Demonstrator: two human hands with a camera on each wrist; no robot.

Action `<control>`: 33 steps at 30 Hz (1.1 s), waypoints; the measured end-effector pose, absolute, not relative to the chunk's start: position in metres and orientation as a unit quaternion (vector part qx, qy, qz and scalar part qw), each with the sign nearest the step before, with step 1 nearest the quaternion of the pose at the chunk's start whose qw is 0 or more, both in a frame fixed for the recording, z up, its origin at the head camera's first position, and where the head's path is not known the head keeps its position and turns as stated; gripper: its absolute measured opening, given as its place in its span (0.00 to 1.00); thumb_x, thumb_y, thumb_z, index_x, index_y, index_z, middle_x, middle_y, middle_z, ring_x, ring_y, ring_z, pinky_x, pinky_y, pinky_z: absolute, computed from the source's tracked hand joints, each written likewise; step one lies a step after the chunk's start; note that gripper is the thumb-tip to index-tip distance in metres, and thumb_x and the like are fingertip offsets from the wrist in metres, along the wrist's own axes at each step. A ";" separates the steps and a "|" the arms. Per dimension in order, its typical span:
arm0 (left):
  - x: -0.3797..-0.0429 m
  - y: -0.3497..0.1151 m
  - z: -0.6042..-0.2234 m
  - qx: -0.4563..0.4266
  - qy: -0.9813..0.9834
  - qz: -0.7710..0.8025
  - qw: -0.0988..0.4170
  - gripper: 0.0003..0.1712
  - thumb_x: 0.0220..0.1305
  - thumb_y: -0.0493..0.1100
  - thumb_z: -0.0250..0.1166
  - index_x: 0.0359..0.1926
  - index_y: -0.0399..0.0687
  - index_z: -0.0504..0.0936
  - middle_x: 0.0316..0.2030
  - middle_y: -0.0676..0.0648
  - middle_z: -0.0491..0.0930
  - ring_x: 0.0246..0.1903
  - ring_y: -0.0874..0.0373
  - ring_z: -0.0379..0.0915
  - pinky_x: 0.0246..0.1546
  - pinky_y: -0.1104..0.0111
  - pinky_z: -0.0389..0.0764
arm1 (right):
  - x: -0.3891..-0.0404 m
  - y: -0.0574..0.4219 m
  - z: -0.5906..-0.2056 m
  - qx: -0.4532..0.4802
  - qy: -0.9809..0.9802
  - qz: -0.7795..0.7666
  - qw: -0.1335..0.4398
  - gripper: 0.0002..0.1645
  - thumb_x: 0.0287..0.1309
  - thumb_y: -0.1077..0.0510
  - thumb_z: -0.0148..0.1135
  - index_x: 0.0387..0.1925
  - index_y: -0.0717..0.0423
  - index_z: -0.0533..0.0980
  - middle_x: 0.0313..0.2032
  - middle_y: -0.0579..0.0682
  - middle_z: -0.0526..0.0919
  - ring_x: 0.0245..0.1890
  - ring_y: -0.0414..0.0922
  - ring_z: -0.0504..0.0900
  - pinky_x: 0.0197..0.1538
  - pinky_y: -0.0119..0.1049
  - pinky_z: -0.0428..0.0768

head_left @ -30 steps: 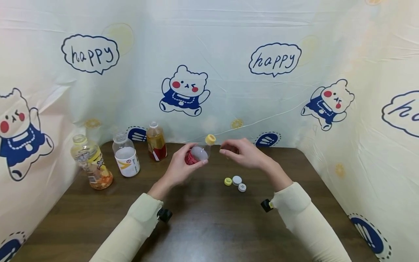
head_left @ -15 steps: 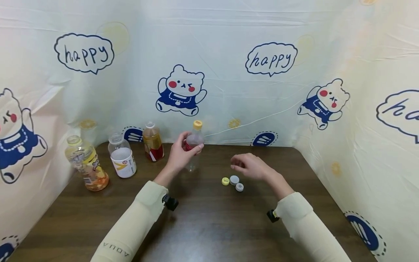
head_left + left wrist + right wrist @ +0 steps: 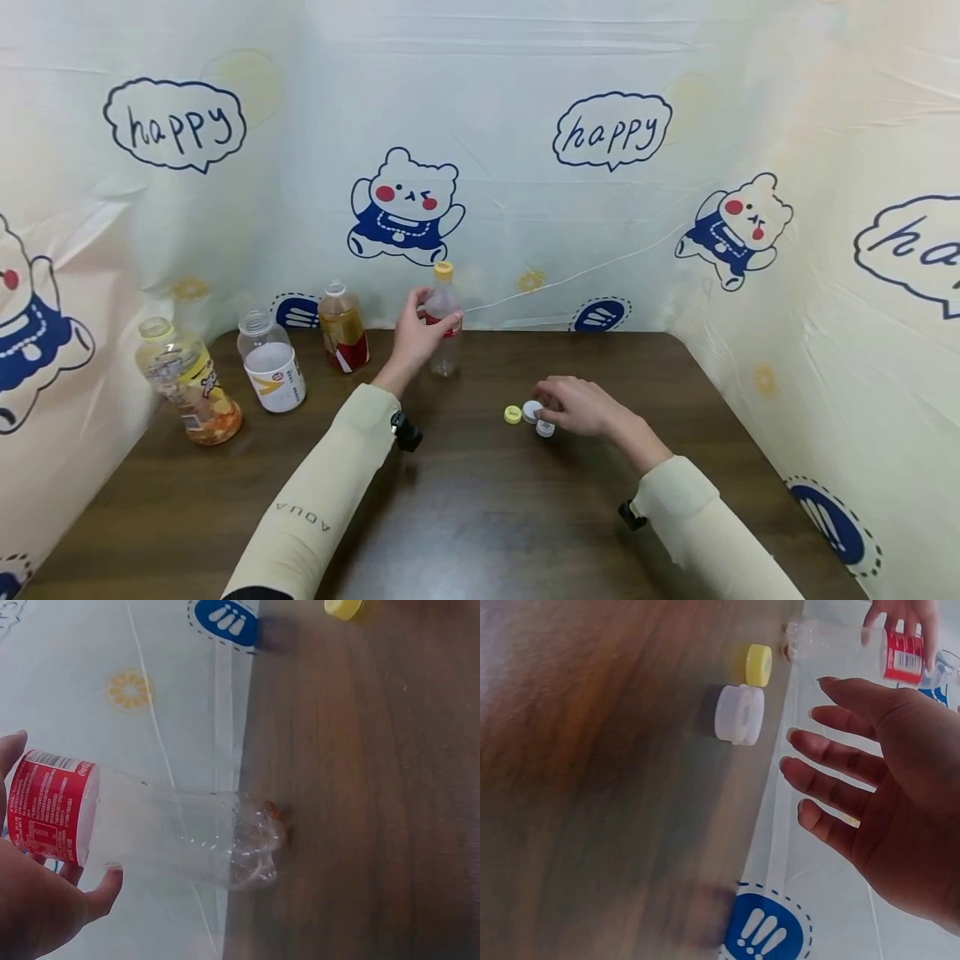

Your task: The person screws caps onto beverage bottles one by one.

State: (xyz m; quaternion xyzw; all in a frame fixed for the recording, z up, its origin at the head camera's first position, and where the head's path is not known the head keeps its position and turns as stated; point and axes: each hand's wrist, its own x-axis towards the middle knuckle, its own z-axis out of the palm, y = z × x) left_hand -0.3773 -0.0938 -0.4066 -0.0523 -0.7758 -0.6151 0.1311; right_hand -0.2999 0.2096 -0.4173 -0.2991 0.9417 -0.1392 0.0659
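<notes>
Wooden table (image 3: 480,517): left hand (image 3: 414,333) grips clear bottle (image 3: 444,329); right hand (image 3: 581,407) over caps (image 3: 534,411)

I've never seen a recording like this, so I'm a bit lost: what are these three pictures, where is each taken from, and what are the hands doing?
No machine here: a person wears three cameras. The wide picture comes from the head, looking down at a brown table. The other two come from cameras strapped to each wrist.

The left hand grips a clear bottle with a red label and yellow cap, standing upright on the table; the left wrist view shows its base on the wood. The right hand, fingers relaxed, reaches over three loose caps: a yellow cap, a white cap and a small cap. Whether it touches them is unclear.

At the left stand three uncapped bottles: an orange-labelled bottle, a white-labelled jar and an amber bottle.
</notes>
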 end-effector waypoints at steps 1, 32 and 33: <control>-0.381 -0.094 -0.407 -0.050 -0.776 -0.614 0.133 0.45 0.61 0.58 0.75 0.72 0.50 0.64 0.69 0.43 0.67 0.65 0.43 0.66 0.64 0.47 0.74 | -0.299 0.209 -0.418 -0.298 0.942 -0.140 0.068 0.17 0.67 0.51 0.67 0.54 0.53 0.81 0.43 0.46 0.83 0.40 0.43 0.80 0.41 0.43 0.81; -0.352 -0.134 -0.396 -0.071 -0.819 -0.430 0.375 0.34 0.62 0.56 0.74 0.63 0.46 0.75 0.58 0.42 0.77 0.57 0.45 0.71 0.57 0.50 0.75 | -0.295 0.205 -0.442 -0.289 0.955 -0.046 0.054 0.16 0.63 0.49 0.71 0.50 0.48 0.80 0.45 0.47 0.82 0.36 0.44 0.80 0.38 0.45 0.82; -0.348 -0.139 -0.397 -0.064 -0.818 -0.420 0.387 0.34 0.61 0.55 0.75 0.62 0.45 0.75 0.58 0.42 0.77 0.57 0.45 0.71 0.56 0.49 0.74 | -0.294 0.205 -0.443 -0.290 0.955 -0.044 0.052 0.16 0.63 0.49 0.71 0.49 0.48 0.79 0.45 0.48 0.82 0.36 0.44 0.80 0.37 0.45 0.82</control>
